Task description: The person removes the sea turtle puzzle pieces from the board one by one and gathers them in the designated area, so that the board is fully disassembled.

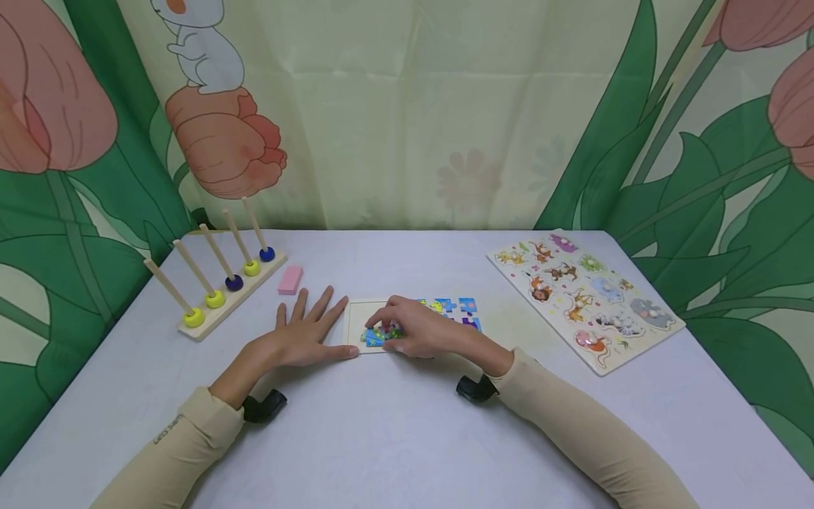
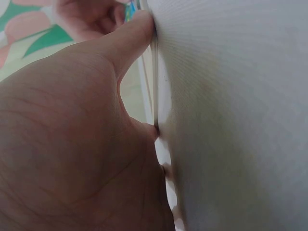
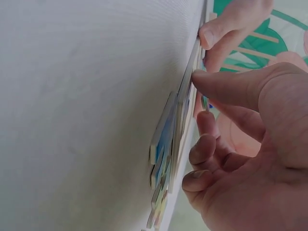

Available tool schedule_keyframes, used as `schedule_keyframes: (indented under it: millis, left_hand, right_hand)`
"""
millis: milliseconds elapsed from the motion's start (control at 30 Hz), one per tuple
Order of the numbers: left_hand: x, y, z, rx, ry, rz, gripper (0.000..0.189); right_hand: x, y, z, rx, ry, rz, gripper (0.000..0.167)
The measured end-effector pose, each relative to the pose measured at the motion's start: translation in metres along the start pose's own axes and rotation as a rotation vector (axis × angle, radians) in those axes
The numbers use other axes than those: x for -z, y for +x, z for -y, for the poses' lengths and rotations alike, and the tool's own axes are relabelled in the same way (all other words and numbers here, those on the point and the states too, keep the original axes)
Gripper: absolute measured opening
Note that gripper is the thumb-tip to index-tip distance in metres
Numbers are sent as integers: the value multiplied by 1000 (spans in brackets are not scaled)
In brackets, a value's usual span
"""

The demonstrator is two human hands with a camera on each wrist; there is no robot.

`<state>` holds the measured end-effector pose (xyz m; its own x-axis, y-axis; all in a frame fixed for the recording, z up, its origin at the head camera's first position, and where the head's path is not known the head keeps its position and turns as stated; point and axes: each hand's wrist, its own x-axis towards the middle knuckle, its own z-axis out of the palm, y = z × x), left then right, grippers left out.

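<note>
A pale wooden puzzle tray (image 1: pixel 353 317) lies on the table between my hands, with colourful joined jigsaw pieces (image 1: pixel 372 341) in its lower part. My left hand (image 1: pixel 304 339) rests with fingers spread at the tray's left side, its thumb against the near left corner. Over the tray, my right hand (image 1: pixel 420 329) has its fingers curled and pinches a small jigsaw piece (image 3: pixel 205 103), mostly hidden by the fingers. In the right wrist view, that hand's thumb comes down at the tray's near edge. Several loose jigsaw pieces (image 1: pixel 467 305) lie just right of the tray, partly behind the right hand.
At the left stands a wooden peg rack (image 1: pixel 232 297) with yellow and dark blue beads on upright pegs. A pink block (image 1: pixel 290 280) lies near it. An animal puzzle board (image 1: pixel 575 336) sits at the right. A printed curtain (image 1: pixel 407 141) hangs behind the table.
</note>
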<state>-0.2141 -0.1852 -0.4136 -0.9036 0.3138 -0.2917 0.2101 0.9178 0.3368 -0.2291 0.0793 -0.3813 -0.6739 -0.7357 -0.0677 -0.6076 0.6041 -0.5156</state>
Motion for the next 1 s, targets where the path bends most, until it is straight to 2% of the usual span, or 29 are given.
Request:
schedule_keyframes:
  millis: [267,500,833,1000]
  left_hand:
    - [1,0,-2,-1,-4,-1,112]
    - [0,-1,-2,3,-5,2,113]
    - [-2,0,0,7,4,-6,114]
    - [-2,0,-1,9,2,-4,113]
  right_hand:
    - [3,-9,-5,-23,25,-18,40]
    - [3,-25,-14,14,6,-36,38]
    - [11,-51,-31,-51,23,-48,39]
    - [15,-64,-39,-57,31,-57,38]
